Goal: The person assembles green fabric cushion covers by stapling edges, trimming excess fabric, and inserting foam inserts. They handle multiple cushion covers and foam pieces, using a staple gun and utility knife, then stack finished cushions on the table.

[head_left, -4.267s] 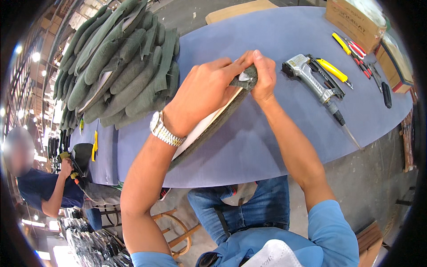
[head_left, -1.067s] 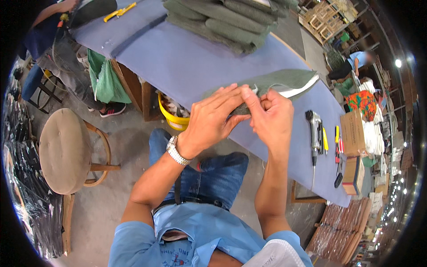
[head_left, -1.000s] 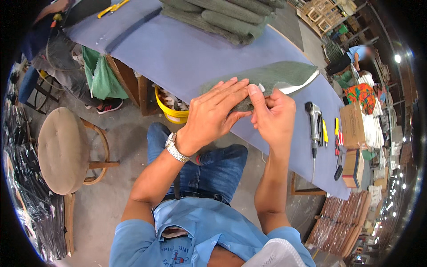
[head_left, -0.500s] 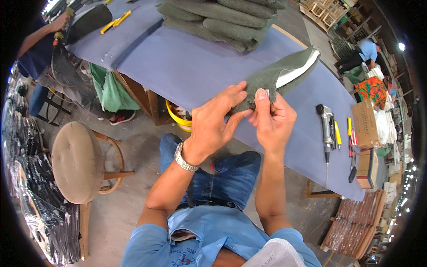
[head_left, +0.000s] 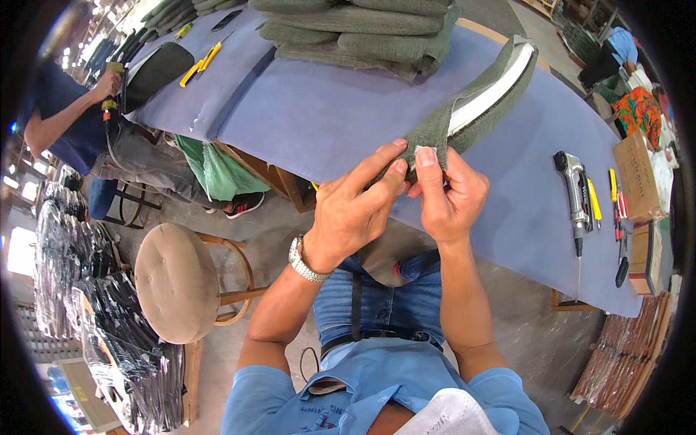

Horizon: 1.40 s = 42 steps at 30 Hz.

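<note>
Green pad [head_left: 430,130], held firmly
Left hand [head_left: 355,210] and right hand [head_left: 448,196] clamped its near end; an air tool [head_left: 573,190] lay right of it.

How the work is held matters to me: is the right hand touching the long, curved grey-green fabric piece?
Touching: the head view shows the right hand gripping the near end of the fabric piece, its thumb pressed on top.

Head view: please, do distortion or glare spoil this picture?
Head view: the table bends along its far edge, the corners go black; glints show on the shiny dark pile, and a bright patch at far left is washed out; the green cloth looks fairly sharp.
</note>
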Motion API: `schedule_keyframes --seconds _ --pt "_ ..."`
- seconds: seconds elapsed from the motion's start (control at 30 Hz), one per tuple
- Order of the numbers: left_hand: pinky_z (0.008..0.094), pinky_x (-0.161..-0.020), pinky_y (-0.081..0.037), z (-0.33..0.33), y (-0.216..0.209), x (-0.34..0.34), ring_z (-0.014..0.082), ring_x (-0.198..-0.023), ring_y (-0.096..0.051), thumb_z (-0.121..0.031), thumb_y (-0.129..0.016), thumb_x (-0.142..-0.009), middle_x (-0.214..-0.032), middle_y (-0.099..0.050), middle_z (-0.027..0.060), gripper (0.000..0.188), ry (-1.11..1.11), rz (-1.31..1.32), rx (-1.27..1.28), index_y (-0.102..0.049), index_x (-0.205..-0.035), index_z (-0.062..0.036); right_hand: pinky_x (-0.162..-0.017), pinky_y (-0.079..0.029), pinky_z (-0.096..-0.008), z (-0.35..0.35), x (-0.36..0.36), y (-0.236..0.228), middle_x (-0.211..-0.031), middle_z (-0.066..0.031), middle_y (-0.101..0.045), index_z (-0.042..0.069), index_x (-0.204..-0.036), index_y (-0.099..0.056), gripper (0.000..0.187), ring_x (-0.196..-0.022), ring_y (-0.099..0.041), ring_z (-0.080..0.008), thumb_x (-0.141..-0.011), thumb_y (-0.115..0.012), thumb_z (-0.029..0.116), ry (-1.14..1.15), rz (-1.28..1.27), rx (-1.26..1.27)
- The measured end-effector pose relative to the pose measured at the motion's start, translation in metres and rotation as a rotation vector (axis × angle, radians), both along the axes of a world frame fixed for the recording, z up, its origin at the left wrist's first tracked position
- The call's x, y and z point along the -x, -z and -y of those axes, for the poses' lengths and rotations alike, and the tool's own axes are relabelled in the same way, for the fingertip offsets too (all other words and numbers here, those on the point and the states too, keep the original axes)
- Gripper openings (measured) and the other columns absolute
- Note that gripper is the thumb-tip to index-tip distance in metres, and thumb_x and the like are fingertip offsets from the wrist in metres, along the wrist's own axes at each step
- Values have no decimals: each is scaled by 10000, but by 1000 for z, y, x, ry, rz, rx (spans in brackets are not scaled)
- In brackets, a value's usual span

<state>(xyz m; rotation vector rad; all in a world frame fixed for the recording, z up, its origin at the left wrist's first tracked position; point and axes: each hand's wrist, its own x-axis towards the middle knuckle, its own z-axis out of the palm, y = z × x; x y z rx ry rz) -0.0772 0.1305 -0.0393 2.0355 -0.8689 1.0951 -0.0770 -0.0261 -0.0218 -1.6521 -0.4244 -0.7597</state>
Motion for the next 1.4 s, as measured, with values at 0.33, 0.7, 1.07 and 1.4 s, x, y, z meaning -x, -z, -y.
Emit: schedule_keyframes --seconds 0.33,0.7,1.07,1.4 --pt "281 -619 -597 2 0 3 259 -890 -775 -35 -803 -843 -1254 -722 190 310 17 -17 18 -681 -1126 -63 -436 -383 -250 -5 1 11 -554 -29 -615 10 -752 -641 237 -461 -546 -55 -972 -683 90 54 -30 -86" --pt "387 -918 -598 -3 -12 6 384 -1165 -694 -127 -811 -876 -1376 -633 254 444 137 -356 130 -599 -1233 29 -430 -414 -240 -1 -3 12 -592 -20 -653 9 -731 -640 252 -480 -604 -60 -968 -684 82 -42 -15 -113" --pt "387 -890 -614 -24 -31 2 376 -1186 -679 -98 -765 -904 -1373 -635 240 532 52 -424 -30 -586 -1394 9 -410 -396 -254 -14 -19 1 -548 -27 -623 24 -668 -590 329 -451 -597 -73 -972 -690 103 -148 -159 -186" --pt "335 -709 -630 -13 -14 12 310 -992 -755 -60 -773 -871 -1321 -674 209 536 -97 -217 -111 -610 -1380 -13 -410 -380 -238 -14 -8 6 -549 -1 -612 16 -693 -644 291 -453 -569 -47 -969 -686 99 -135 -163 -223"
